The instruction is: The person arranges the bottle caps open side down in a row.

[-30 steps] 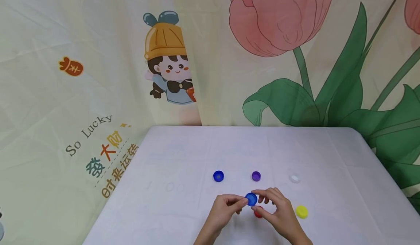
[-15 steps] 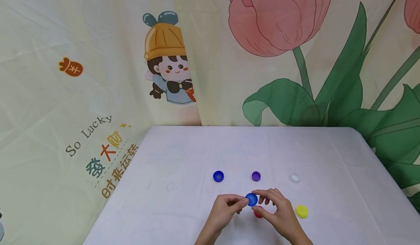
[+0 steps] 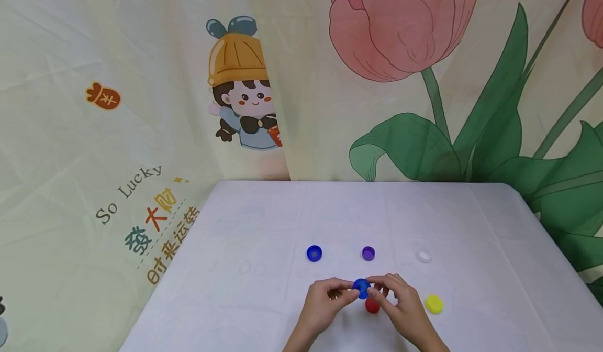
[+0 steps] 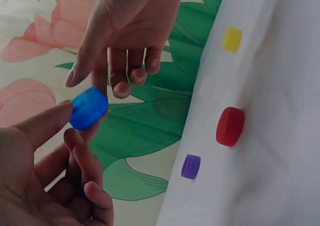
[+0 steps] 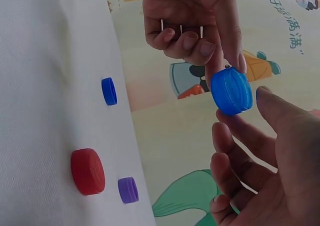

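A blue bottle cap (image 3: 361, 288) is held up between both hands above the table. My left hand (image 3: 322, 302) pinches its left side between thumb and index finger, plain in the left wrist view. My right hand (image 3: 400, 302) has its index finger curled against the cap's other side. Its thumb overlaps the cap's lower right edge in the head view, while the right wrist view shows a small gap at the thumb (image 5: 272, 106). The cap's ridged hollow side faces right there. Beneath the hands lies a red bottle cap (image 3: 372, 305), partly hidden by the right thumb.
On the white-covered table (image 3: 264, 221), a dark blue cap (image 3: 314, 253), a purple cap (image 3: 368, 253) and a whitish clear cap (image 3: 424, 256) form a back row. A yellow cap (image 3: 434, 304) lies right of the right hand. A printed curtain (image 3: 311, 106) hangs behind.
My right thumb has moved up from the cap's lower edge onto it. The blue cap has turned slightly, and more of the red cap shows. The other caps have not moved.
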Tool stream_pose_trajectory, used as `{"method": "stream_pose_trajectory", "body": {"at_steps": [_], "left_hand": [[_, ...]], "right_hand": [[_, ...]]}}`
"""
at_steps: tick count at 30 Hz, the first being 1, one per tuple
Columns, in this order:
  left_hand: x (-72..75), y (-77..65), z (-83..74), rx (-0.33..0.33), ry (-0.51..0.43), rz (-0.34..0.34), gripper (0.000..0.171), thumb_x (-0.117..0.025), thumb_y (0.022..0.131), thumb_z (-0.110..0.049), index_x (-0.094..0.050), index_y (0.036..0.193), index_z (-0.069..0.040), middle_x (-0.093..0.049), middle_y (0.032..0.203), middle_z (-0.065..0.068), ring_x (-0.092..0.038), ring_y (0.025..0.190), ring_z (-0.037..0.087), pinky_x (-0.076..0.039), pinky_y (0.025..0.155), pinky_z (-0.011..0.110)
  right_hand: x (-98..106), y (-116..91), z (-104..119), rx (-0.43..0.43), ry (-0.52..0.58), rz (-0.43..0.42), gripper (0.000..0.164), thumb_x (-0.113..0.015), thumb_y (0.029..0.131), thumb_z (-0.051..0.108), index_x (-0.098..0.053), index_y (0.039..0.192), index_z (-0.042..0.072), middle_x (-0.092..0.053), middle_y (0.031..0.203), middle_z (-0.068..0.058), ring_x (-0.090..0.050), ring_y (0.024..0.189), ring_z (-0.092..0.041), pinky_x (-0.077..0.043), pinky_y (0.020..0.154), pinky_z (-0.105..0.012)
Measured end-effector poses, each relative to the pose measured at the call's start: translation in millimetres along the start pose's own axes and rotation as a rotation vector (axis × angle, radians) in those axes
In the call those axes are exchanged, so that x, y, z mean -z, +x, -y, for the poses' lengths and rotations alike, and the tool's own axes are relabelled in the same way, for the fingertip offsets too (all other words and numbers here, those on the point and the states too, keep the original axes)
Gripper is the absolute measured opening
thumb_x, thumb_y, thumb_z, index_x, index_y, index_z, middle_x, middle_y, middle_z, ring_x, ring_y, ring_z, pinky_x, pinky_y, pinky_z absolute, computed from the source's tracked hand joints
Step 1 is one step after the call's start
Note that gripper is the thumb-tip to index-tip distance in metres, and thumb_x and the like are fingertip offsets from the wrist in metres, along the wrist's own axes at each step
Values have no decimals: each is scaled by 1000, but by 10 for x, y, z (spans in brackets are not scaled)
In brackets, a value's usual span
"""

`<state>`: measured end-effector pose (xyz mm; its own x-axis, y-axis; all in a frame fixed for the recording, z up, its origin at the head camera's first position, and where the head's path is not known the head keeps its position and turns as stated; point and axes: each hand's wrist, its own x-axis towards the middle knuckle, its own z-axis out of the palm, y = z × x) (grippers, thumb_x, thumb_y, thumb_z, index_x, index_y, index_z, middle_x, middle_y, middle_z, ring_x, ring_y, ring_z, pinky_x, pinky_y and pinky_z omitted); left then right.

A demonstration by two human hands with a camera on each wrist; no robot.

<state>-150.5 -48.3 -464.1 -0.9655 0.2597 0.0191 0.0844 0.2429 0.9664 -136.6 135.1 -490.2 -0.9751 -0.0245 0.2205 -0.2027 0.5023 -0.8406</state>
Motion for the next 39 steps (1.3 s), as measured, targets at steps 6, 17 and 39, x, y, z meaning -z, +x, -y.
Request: {"method": "stream_pose_trajectory", "body": {"at_steps": [6, 17, 39], "left_hand": [[-2, -32, 10, -276, 127, 8, 17, -71, 80, -13, -72, 93, -2, -56, 64, -1, -44, 60, 0, -43, 54, 22], [-19, -1, 253, -513, 237, -18, 20, -67, 83, -29, -72, 97, -15, -50, 67, -12, -46, 63, 0, -41, 52, 19], [-7, 18, 274, -669, 297, -39, 19, -70, 82, -25, -72, 98, -15, -50, 65, -11, -47, 62, 3, -38, 57, 13]], "right_hand": [[10, -8, -14, -37, 4, 37, 9, -62, 88, 29, -67, 81, 29, -54, 72, 17, -47, 74, -6, -41, 68, -30], [13, -12, -41, -126, 30, 149, 26, -52, 93, 38, -68, 82, 21, -57, 77, 11, -49, 77, -8, -40, 71, -28], [19, -14, -37, -99, 117, 135, 19, -57, 91, 34, -66, 79, 21, -58, 74, 8, -49, 74, -10, -36, 68, -24]]}}
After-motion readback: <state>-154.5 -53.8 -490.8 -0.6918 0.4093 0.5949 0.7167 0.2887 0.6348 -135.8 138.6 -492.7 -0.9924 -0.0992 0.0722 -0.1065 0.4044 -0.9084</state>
